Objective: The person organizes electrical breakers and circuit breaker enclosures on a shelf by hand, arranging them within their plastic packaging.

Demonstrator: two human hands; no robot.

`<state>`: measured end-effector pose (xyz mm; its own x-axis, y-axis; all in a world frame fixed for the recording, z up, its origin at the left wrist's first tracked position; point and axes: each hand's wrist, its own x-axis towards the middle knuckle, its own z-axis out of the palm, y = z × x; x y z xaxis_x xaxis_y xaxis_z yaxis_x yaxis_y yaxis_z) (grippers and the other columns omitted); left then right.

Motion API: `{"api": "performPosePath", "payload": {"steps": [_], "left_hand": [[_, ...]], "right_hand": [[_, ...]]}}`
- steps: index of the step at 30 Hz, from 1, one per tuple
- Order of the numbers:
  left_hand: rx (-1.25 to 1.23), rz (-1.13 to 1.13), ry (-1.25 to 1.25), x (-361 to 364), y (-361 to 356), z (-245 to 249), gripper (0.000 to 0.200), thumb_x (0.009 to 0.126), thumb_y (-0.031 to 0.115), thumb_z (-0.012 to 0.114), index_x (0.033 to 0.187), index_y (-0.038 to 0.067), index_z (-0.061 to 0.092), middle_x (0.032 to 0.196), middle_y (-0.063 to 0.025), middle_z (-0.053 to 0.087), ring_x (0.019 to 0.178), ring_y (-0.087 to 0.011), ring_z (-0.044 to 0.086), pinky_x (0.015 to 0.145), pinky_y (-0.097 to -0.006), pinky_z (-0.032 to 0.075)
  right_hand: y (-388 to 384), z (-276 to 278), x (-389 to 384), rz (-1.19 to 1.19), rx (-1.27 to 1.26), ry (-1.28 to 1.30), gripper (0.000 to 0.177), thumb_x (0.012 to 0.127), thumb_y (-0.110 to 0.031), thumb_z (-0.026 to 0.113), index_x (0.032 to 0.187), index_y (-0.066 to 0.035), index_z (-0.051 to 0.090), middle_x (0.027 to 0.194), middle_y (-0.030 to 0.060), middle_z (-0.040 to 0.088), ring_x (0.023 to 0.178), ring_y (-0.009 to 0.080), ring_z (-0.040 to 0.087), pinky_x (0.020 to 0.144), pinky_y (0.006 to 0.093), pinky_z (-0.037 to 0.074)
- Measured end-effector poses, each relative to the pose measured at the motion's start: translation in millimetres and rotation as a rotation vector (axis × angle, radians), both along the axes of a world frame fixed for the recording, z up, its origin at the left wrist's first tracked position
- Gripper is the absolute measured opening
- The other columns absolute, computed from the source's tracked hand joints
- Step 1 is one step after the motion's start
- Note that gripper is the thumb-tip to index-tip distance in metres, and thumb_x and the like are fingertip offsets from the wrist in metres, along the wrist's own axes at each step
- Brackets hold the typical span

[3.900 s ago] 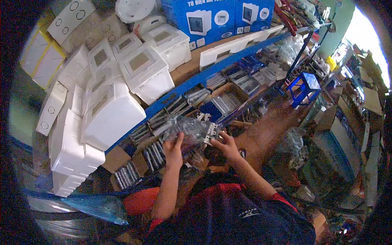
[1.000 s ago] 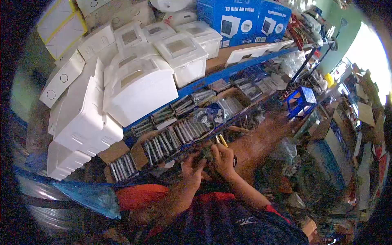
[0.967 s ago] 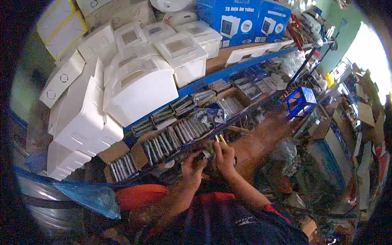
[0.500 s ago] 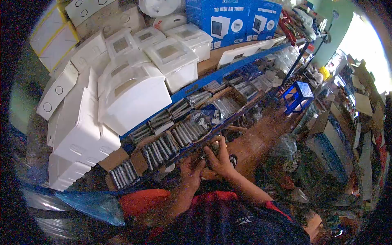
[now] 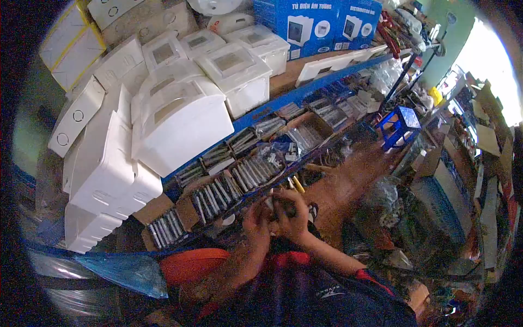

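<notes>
In front of my body, my left hand and my right hand are brought together, fingers curled inward and meeting. A small thing with a pale part shows between the fingertips; I cannot tell what it is. Just beyond my right hand's knuckles, a short yellow stick-like piece stands out against the dark shelf edge. Past the hands, open cardboard boxes on the lower shelf hold rows of slim, clear-wrapped packets.
White plastic enclosures with clear windows are piled on the upper shelf at left. Blue printed cartons stand behind them. Down the aisle sits a blue stool. Cardboard and clutter fill the right side. An orange-red rounded thing is beside my left forearm.
My right hand has lowered slightly and its raised fingers have folded down toward my left hand. The yellow piece now shows beyond the hands. The view has shifted a little.
</notes>
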<state>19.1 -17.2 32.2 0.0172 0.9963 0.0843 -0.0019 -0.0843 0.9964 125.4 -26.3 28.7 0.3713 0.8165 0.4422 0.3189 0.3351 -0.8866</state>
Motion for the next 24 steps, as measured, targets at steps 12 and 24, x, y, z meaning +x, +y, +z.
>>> {"api": "performPosePath", "payload": {"steps": [12, 24], "left_hand": [[-0.395, -0.259, -0.448, -29, -8, -46, 0.042, 0.093, 0.032, 0.05, 0.118, -0.001, 0.049, 0.112, -0.0107, 0.054, 0.101, -0.0204, 0.051, 0.086, -0.0371, 0.042], [-0.302, -0.332, -0.352, -18, -25, -27, 0.042, 0.086, 0.018, 0.056, 0.124, 0.001, 0.047, 0.114, -0.0069, 0.055, 0.096, -0.0197, 0.057, 0.077, -0.031, 0.051]], "right_hand": [[3, 61, 4, -0.006, 0.169, -0.673, 0.029, 0.07, -0.016, 0.071, 0.095, -0.005, 0.062, 0.105, 0.0092, 0.061, 0.086, 0.0281, 0.053, 0.072, 0.0344, 0.044], [16, 16, 31, 0.229, -0.329, 0.067, 0.033, 0.075, -0.01, 0.072, 0.104, 0.0, 0.06, 0.094, 0.0108, 0.065, 0.087, 0.0168, 0.061, 0.076, 0.0303, 0.048]]}}
